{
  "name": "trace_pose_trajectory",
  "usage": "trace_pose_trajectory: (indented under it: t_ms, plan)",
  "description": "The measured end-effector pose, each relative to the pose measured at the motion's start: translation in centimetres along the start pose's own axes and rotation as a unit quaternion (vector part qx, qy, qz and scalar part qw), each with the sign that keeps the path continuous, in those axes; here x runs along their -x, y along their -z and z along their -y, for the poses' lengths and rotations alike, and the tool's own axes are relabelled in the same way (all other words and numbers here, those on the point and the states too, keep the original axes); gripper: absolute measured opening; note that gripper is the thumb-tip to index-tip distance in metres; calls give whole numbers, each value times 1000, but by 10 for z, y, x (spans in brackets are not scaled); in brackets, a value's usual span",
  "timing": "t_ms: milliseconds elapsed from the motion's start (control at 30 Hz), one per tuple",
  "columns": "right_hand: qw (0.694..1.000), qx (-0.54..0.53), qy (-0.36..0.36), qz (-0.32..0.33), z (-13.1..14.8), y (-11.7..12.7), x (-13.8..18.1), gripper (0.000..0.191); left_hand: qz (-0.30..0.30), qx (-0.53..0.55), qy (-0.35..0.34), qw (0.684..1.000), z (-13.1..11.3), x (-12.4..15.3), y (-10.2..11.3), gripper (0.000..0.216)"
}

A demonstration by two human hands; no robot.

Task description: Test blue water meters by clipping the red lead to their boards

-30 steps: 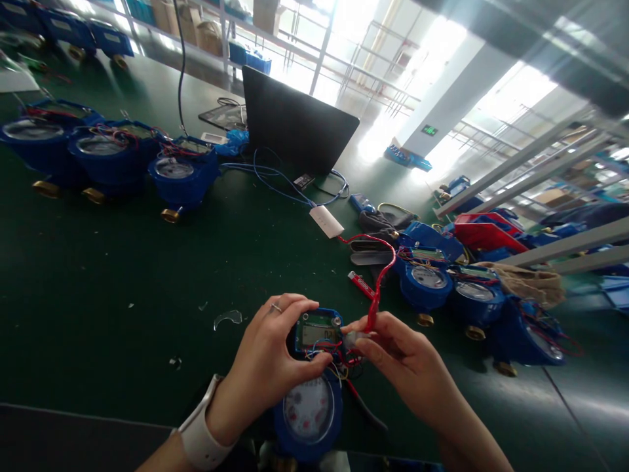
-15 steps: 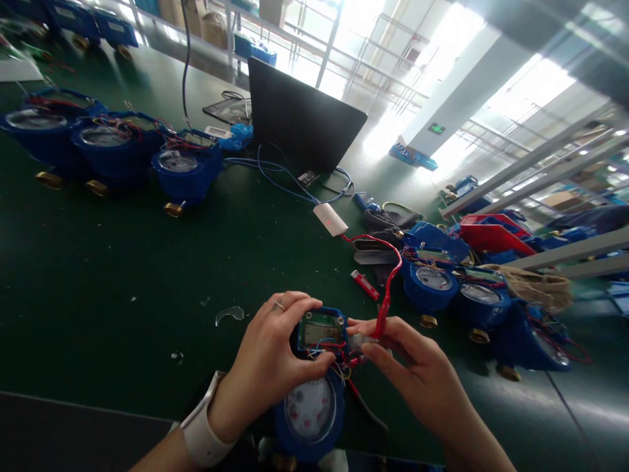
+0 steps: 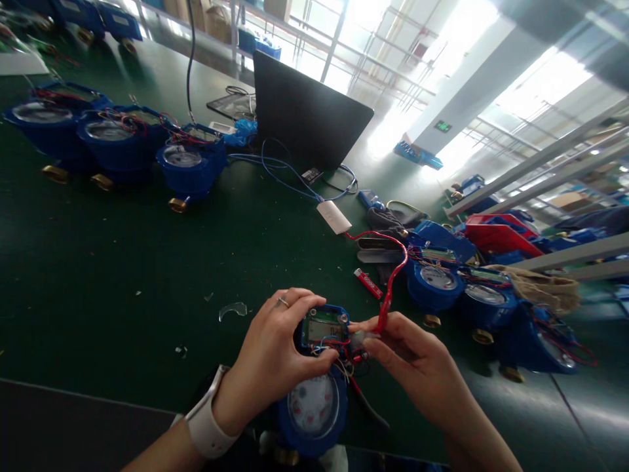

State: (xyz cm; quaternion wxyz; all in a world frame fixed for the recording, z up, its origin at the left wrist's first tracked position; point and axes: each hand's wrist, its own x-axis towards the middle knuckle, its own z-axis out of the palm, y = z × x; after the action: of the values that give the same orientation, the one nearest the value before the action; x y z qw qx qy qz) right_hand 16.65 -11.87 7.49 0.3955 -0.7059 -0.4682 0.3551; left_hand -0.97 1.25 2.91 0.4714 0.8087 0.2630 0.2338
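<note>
A blue water meter [image 3: 313, 410] with a round clear dial lies at the table's near edge. Its upper housing is uncovered, and a circuit board with a small display [image 3: 323, 330] and thin coloured wires shows inside. My left hand [image 3: 278, 347] grips that housing, fingers over the far side and thumb at the near side. Between the thumb and fingers of my right hand [image 3: 410, 354] is a whitish connector [image 3: 361, 339] on the end of a red cable [image 3: 392, 283], held against the housing's right side. Whether its contacts touch the board is hidden.
The red cable runs to a white adapter box [image 3: 335, 217], joined by blue cable to a black laptop [image 3: 312, 108]. More blue meters stand left [image 3: 189, 167] and right [image 3: 435, 285]. A red lighter-like item [image 3: 368, 284] and a clear plastic scrap [image 3: 232, 311] lie nearby.
The view has shifted slightly, so everything sits a little to the right. Both hands keep the same hold on the meter and connector. The red glow on the adapter box no longer shows.
</note>
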Motion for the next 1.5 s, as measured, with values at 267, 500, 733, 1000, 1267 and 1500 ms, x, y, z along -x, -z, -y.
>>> trace_pose_trajectory:
  t_ms: [267,500,733,1000,1267,1500]
  plan:
    - [1000,10,-1,-1,2,1,-3,8,-2,1,-6,1000,0,1,-1,50]
    - [999,49,-7,6,5,2,-4,9,2,3,-2,1000,1,-1,-1,49]
    - [997,72,4,11,7,1,-2,10,-1,2,-2,1000,1,0,0,50]
    - [997,64,24,-28,11,-6,-1,8,-3,-2,-4,1000,1,0,-1,50]
    - [999,53,-4,0,9,-1,-5,11,-2,1,-10,1000,0,-1,0,50]
    - [999,49,-23,4,11,-1,-7,14,-1,5,-12,1000,1,0,0,49]
